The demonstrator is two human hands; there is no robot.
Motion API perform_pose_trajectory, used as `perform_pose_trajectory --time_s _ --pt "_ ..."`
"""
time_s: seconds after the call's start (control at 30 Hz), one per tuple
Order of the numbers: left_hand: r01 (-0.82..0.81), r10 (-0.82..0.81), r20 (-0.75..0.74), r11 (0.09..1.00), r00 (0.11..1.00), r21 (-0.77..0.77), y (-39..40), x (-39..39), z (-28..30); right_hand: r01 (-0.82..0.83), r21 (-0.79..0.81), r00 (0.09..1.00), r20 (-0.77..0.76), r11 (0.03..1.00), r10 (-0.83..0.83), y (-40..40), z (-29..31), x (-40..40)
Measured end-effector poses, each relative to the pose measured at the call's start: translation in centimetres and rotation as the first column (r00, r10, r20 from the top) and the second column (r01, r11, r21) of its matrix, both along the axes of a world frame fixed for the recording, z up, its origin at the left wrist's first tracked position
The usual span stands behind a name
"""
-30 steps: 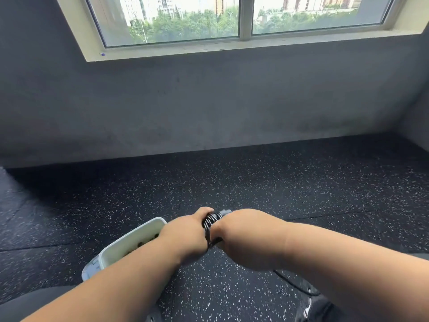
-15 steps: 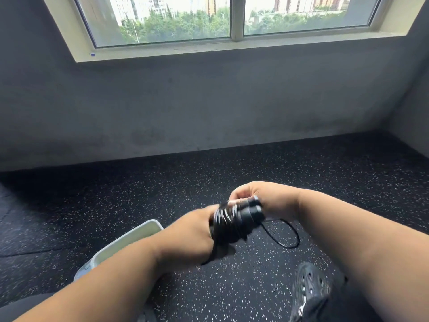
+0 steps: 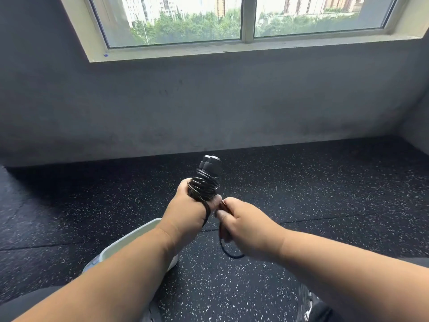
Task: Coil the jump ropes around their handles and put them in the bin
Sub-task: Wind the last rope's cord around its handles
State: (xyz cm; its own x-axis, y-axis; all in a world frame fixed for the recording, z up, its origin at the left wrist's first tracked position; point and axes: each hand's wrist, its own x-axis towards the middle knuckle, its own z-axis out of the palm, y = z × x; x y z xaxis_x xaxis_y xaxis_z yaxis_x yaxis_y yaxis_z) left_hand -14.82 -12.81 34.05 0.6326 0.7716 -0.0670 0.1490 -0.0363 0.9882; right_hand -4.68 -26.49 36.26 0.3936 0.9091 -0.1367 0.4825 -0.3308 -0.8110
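Observation:
My left hand (image 3: 188,212) grips a pair of black jump rope handles (image 3: 207,180) held upright, with black rope coiled many times around them. The handle tops stick up above my fingers. My right hand (image 3: 246,225) is closed on the loose end of the rope (image 3: 228,252), which hangs in a short loop below it. The two hands touch at the fingertips. A pale bin (image 3: 130,240) sits on the floor under my left forearm, which hides most of it.
Black speckled rubber flooring (image 3: 313,194) spreads in front of me up to a grey wall (image 3: 209,108) under a window. A shoe (image 3: 306,305) shows at the lower right, my dark-clad knee at the lower left.
The handles went from lying sideways between my hands to standing upright in my left hand. My right hand dropped below and right, pulling the rope's loose end shorter.

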Motion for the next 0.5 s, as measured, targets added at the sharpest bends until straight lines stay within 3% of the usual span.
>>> perform_pose_trajectory --time_s 0.1,0.17,0.33,0.5 --pt "-0.056 0.056 0.002 0.998 0.998 -0.018 0.3 0.1 0.2 -0.04 -0.066 0.975 0.217 0.997 0.054 -0.7 0.7 -1.2" --pt "-0.063 0.064 0.014 0.994 0.998 -0.093 0.1 0.1 0.1 -0.027 -0.079 0.959 0.278 0.996 0.048 -0.9 1.0 -1.5" --pt "-0.123 0.149 0.058 0.941 0.987 -0.315 -1.2 0.6 -0.6 -0.025 0.029 0.928 0.372 0.999 0.013 -0.6 1.4 -1.8" --pt "-0.074 0.175 0.141 0.843 0.974 -0.533 -2.7 0.8 0.0 -0.162 0.109 0.811 0.582 0.981 0.069 -0.1 1.0 -1.1"
